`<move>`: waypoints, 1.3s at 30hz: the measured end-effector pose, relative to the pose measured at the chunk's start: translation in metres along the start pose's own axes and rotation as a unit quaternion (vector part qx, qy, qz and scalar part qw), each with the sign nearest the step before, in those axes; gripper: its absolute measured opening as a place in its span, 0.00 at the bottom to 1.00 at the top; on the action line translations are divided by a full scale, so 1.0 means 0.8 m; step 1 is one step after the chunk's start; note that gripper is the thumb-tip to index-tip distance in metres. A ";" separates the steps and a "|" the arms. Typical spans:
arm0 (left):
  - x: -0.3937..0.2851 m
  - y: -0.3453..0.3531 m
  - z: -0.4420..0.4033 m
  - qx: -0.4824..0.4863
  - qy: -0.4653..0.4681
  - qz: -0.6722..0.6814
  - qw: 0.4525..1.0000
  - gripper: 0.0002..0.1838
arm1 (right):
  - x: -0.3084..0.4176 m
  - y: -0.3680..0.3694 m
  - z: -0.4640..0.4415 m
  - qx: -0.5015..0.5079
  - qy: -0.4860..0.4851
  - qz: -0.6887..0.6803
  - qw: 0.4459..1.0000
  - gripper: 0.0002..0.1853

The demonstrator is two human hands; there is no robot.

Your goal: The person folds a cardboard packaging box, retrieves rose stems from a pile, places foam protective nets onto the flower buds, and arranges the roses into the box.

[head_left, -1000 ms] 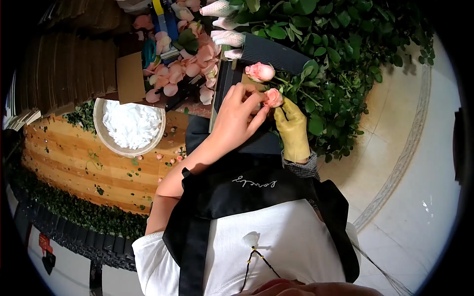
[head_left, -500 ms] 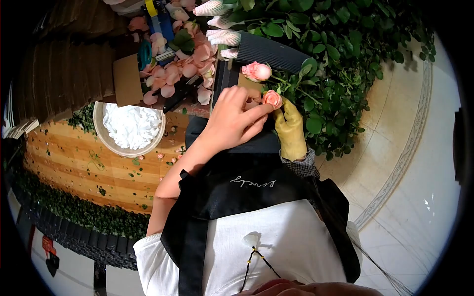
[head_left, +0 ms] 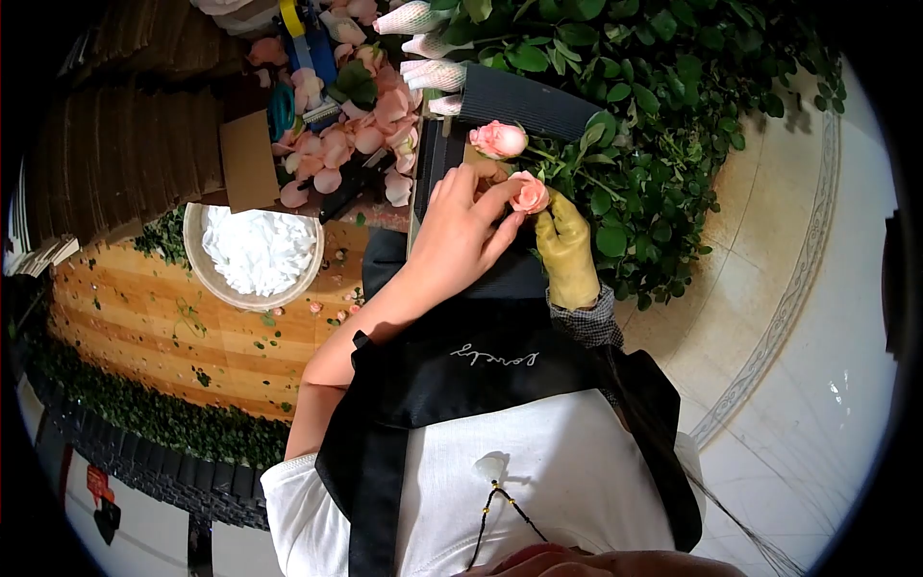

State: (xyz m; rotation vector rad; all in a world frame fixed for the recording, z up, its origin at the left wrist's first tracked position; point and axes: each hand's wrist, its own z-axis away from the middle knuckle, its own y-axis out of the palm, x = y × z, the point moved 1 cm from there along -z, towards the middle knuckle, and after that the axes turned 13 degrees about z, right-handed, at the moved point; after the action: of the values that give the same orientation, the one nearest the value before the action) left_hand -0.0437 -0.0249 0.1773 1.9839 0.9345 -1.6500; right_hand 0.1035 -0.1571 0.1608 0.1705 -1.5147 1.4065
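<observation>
A pink rose [head_left: 529, 192] is between my two hands, its bloom facing up towards me. My left hand [head_left: 461, 226], bare, has its thumb and forefinger against the outer petals on the bloom's left side. My right hand [head_left: 565, 252] wears a yellow glove and is closed around the rose just below the bloom; the stem is mostly hidden by the glove. A second pink rose [head_left: 500, 140] lies just beyond my fingers, over a piece of brown card partly hidden by my left hand.
Leafy rose stems [head_left: 663, 144] fill the right side. Several net-wrapped blooms [head_left: 437, 75] stick out by a black ribbed pad [head_left: 529, 101]. Loose pink petals [head_left: 336, 144] lie left of them. A tub of white pieces [head_left: 312, 279] stands beside stacked brown cardboard [head_left: 125, 154].
The rose has turned and tilted, showing more of its outer petals. My left thumb and forefinger have shifted along its left side. My gloved right hand has hardly moved.
</observation>
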 end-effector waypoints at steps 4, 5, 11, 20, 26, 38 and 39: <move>0.008 0.000 0.003 -0.006 0.003 -0.016 1.000 0.17 | 0.003 -0.001 -0.001 0.002 -0.025 0.010 1.000 0.15; 0.008 0.001 0.004 -0.005 0.003 -0.015 1.000 0.17 | 0.005 -0.001 0.000 0.002 -0.024 0.010 1.000 0.15; 0.009 0.003 0.005 0.007 -0.003 0.047 0.999 0.12 | -0.002 0.004 -0.001 0.005 -0.016 -0.034 0.999 0.16; 0.010 0.009 0.006 -0.036 -0.028 0.089 0.995 0.12 | 0.008 0.003 0.000 -0.008 -0.007 -0.019 1.000 0.16; 0.016 0.012 0.013 -0.054 -0.056 0.101 0.992 0.11 | 0.007 0.001 -0.001 0.005 -0.039 -0.021 0.999 0.17; -0.009 -0.005 0.006 0.046 0.034 -0.011 0.998 0.16 | 0.003 0.002 -0.001 0.003 -0.012 -0.008 1.000 0.18; -0.010 -0.005 0.006 0.040 0.055 -0.050 0.996 0.18 | 0.006 0.001 0.001 0.006 0.005 -0.013 1.000 0.18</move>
State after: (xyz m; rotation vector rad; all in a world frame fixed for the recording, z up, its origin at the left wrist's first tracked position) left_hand -0.0502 -0.0273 0.1843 2.1326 1.0379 -1.6693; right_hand 0.1006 -0.1550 0.1638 0.1902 -1.4909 1.3941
